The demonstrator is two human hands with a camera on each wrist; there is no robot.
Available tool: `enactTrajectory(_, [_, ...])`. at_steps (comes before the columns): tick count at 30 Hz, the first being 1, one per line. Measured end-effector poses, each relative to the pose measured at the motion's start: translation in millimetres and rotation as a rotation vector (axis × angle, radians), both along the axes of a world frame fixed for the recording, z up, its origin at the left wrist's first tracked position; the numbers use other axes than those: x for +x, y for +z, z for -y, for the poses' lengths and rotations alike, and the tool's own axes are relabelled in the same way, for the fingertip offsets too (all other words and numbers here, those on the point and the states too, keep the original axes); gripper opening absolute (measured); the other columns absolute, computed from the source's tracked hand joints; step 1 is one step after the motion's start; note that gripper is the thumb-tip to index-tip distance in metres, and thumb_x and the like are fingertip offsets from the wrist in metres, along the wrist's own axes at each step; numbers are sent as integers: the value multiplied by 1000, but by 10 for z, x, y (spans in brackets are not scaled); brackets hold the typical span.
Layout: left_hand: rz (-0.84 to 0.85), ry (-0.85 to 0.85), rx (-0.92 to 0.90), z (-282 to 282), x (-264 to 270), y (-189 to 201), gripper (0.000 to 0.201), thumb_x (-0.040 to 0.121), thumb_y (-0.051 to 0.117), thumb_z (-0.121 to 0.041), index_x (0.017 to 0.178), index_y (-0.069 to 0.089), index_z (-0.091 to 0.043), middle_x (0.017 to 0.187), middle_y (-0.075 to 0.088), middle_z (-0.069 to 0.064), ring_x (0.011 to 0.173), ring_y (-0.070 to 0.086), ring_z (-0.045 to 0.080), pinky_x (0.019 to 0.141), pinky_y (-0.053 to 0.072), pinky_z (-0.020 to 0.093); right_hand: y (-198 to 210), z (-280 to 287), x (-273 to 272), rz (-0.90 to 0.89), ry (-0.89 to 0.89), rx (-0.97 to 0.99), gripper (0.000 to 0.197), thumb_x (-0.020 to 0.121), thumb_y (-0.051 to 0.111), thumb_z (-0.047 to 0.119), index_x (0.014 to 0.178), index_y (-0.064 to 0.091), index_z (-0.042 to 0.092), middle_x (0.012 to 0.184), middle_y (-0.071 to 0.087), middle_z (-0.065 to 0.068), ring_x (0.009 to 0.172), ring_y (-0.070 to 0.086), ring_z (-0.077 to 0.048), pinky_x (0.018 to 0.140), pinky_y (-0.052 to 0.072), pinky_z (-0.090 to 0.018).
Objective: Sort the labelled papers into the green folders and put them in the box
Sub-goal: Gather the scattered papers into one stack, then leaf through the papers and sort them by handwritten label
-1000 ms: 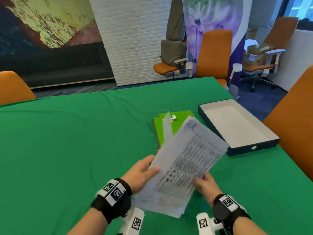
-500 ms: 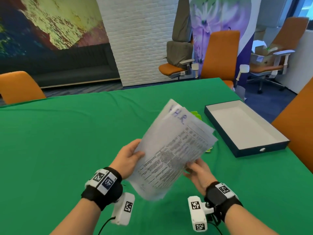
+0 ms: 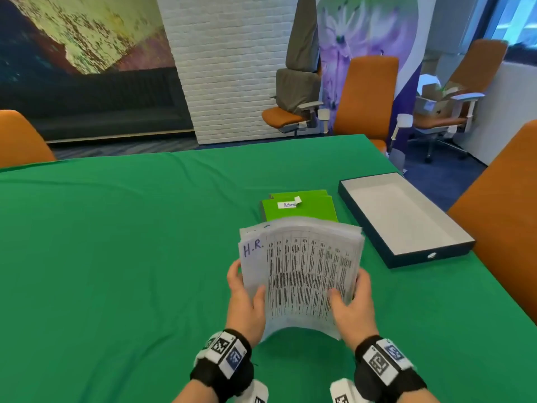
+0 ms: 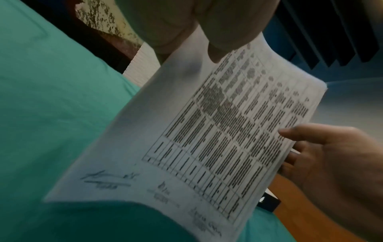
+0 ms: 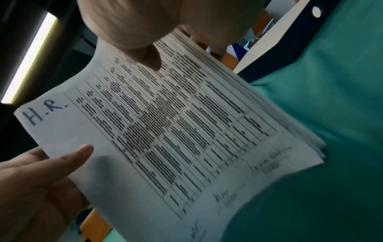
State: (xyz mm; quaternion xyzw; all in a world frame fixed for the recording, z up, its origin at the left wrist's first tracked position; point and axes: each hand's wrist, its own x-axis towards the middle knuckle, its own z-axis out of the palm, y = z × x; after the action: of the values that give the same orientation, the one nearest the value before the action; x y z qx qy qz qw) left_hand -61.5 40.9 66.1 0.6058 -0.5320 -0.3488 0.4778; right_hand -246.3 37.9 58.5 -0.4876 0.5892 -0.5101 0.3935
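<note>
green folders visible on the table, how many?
2 at least. The top folder, with a white label, lies left of the box; a second folder peeks out beneath its far edge. The papers cover the pile's near end, so more may be hidden.

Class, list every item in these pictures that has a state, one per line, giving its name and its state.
Papers: held up off the table, bowed, top sheet marked H.R.
Left hand: grips the papers' left edge.
Right hand: grips the papers' right edge.
Green folders: stacked flat, closed.
Box: open, nothing inside.
</note>
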Motion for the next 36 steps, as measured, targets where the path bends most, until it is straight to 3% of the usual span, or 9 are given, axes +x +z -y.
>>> enactTrajectory(5, [65, 68, -171, 163, -4, 260, 93, 83, 64, -10, 130, 3, -61, 144, 36, 12, 129, 44, 24, 107, 37, 50, 330, 132, -96, -134, -26, -222, 86, 84, 58, 2, 143, 9, 40, 146, 33, 1, 134, 35, -16, 112, 30, -45])
enactTrajectory(8, [179, 59, -214, 198, -31, 329, 100, 82, 66, -12, 130, -3, -65, 131, 48, 18, 115, 55, 31, 96, 46, 53, 468, 195, -79, -452, -24, -353, 92, 85, 56, 4, 143, -2, 45, 132, 33, -1, 98, 56, -19, 80, 54, -39])
enactTrajectory(10, [294, 49, -254, 184, -50, 358, 94, 83, 66, -13, 132, 0, -58, 123, 50, 10, 99, 60, 24, 88, 51, 42, 479, 228, -79, -611, -13, -408, 80, 85, 55, 5, 145, 14, 37, 122, 33, 1, 77, 53, -12, 59, 52, -27])
enactTrajectory(13, [426, 80, -277, 185, -19, 395, 61, 87, 60, -16, 129, 20, -37, 116, 50, 3, 81, 56, 16, 75, 47, 28, 439, 271, -96, -680, -62, -410, 56, 83, 56, 2, 135, 45, 21, 120, 37, -3, 83, 49, -10, 63, 55, -26])
enactTrajectory(18, [484, 104, -202, 218, 55, 472, 31, 93, 50, -23, 119, 35, -17, 99, 52, -1, 78, 58, 22, 74, 52, 37, 429, 294, -158, -536, 6, -496, 55, 81, 59, -3, 131, 47, 19, 117, 41, 3, 92, 46, -4, 77, 45, -13])
enactTrajectory(22, [68, 82, -65, 161, 121, 212, 49, 92, 52, -10, 130, 24, -22, 111, 52, -3, 96, 59, 15, 89, 49, 35, 148, 252, -283, 111, 72, -95, 71, 85, 59, 0, 134, 29, 40, 136, 44, 1, 118, 52, -16, 101, 44, -41])
enactTrajectory(26, [-50, 32, 276, -6, 75, -279, 25, 94, 47, -10, 115, 45, -23, 122, 59, 3, 113, 55, 22, 100, 45, 45, -251, 39, -271, -144, 271, 262, 44, 93, 50, 14, 134, 39, 26, 140, 46, 3, 131, 43, -16, 109, 34, -38])
enactTrajectory(32, [102, 40, 297, 266, 171, -256, 21, 90, 57, -17, 111, 56, -16, 108, 63, -2, 97, 63, 20, 90, 51, 40, -262, 236, -369, -212, 131, 281, 19, 93, 54, 16, 112, 56, 19, 106, 62, 9, 100, 60, -11, 96, 48, -38])
enactTrajectory(36, [283, -45, 521, 338, 194, -538, 24, 84, 64, -21, 106, 59, -13, 103, 66, 2, 90, 64, 20, 86, 53, 38, -467, 287, -376, -323, 214, 424, 26, 95, 52, 12, 120, 55, 13, 119, 62, -2, 99, 56, -15, 88, 43, -28])
